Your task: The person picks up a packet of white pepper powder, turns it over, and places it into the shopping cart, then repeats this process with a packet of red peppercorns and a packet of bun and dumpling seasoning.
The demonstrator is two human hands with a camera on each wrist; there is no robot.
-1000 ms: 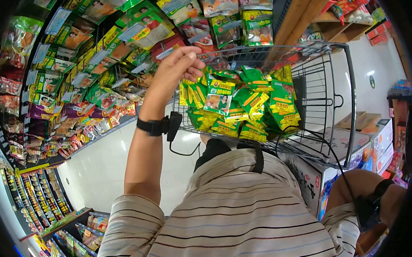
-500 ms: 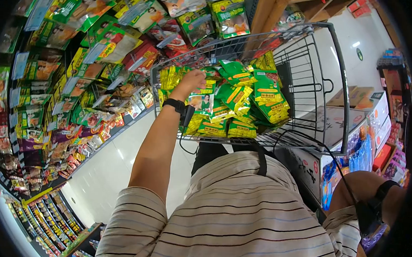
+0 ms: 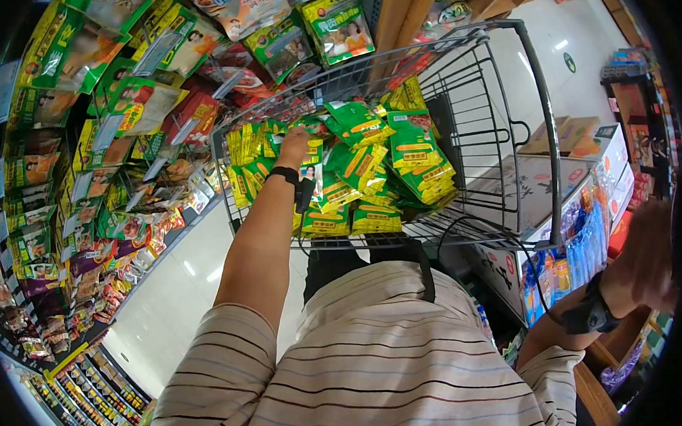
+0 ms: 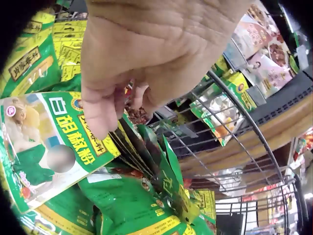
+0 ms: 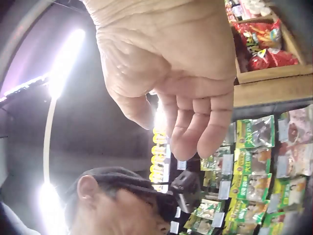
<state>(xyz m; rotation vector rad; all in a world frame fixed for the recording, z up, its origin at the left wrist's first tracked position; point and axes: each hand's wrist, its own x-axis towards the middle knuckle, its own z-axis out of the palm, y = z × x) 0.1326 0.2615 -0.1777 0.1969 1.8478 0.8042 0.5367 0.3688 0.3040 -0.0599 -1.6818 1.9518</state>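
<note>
A wire shopping cart (image 3: 546, 131) holds a heap of green and yellow packets (image 3: 359, 164). My left hand (image 3: 292, 150) reaches in over the heap's left part. Seen from the left wrist, that hand (image 4: 146, 54) has its fingers bent down over the upper corner of a white pepper powder packet (image 4: 54, 147), fingertips touching or just above it, thumb apart from them. Beside the packet are more green packets (image 4: 132, 200). My right hand (image 3: 651, 264) is raised at the right edge; in the right wrist view this hand (image 5: 171, 78) has loosely bent fingers and holds nothing.
Shelves of hanging packets (image 3: 113, 155) stand left of the cart. Cartons (image 3: 543, 185) and blue bagged goods (image 3: 578, 241) are on the right. A black cable (image 3: 494, 225) runs along the cart's near side. A wooden post (image 3: 401, 31) stands beyond it.
My left hand has moved from above the cart's left rim down to the packets. The right hand has risen into view at the right edge. The head view has shifted, with the cart further left.
</note>
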